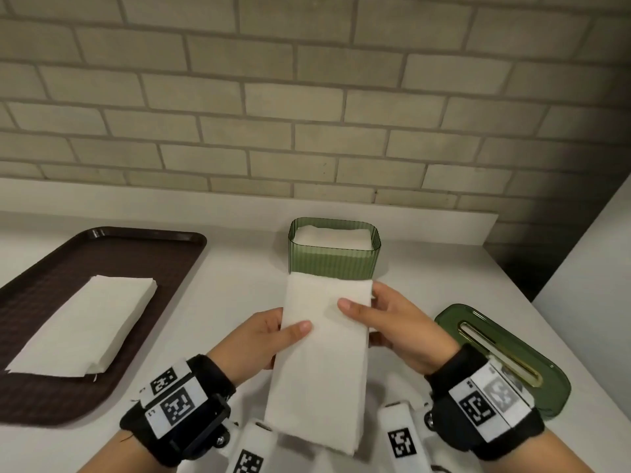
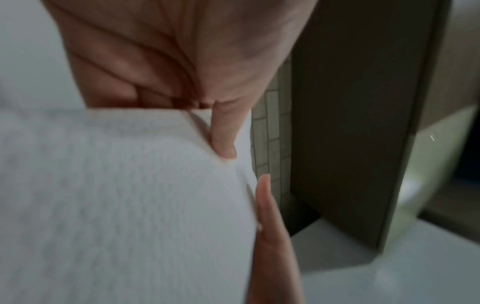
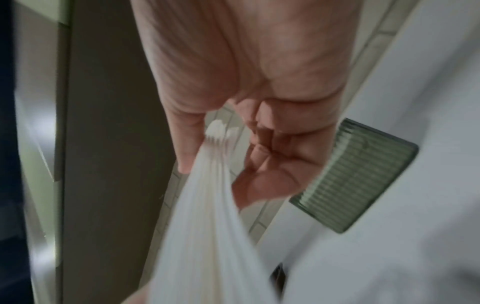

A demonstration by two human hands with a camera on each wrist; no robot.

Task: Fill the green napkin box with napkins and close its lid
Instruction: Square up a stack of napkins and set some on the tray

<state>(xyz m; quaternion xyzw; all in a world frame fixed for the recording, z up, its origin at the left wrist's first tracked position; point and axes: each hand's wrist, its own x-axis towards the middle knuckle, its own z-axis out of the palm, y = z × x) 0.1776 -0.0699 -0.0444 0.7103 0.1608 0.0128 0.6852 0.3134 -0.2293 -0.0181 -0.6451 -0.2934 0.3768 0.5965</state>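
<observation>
The ribbed green napkin box (image 1: 334,260) stands open on the white counter, with white napkins (image 1: 333,236) filling it near the rim. In front of it I hold a stack of white napkins (image 1: 322,356) above the counter. My left hand (image 1: 273,331) grips the stack's left edge, thumb on top. My right hand (image 1: 379,322) pinches the right edge near the far end, thumb on top. In the right wrist view the stack's edge (image 3: 215,185) shows between thumb and fingers, with the box (image 3: 358,176) beyond. The green lid (image 1: 508,353), with a slot, lies at the right.
A dark brown tray (image 1: 41,336) sits at the left with another stack of napkins (image 1: 88,322) on it. A brick wall (image 1: 307,97) backs the counter. The counter's edge (image 1: 532,295) runs close to the lid on the right.
</observation>
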